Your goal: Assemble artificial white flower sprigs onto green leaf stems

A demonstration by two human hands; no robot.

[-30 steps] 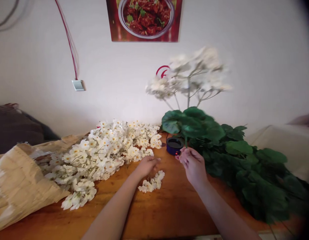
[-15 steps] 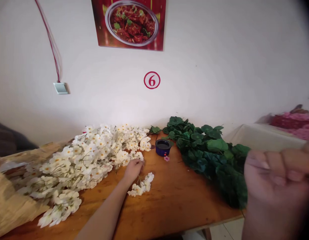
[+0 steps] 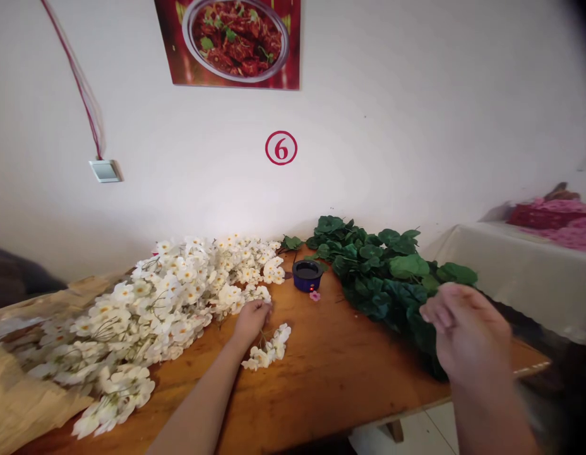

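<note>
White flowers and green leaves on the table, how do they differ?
Many white flowers show yellow-orange centres; the green leaves are dark and broad. In view, the white flowers lie left of the blue pot, the green leaves right. Brown paper adjoins the white flowers; none shows by the green leaves. Both lie heaped on the wooden table.

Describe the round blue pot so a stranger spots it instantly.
On the brown wooden table, find the gap between the white flower heap and the dark green leaf heap. Toward its far end sits the round blue pot. Unlike its neighbours, it is blue, with a red light on its front.
</note>
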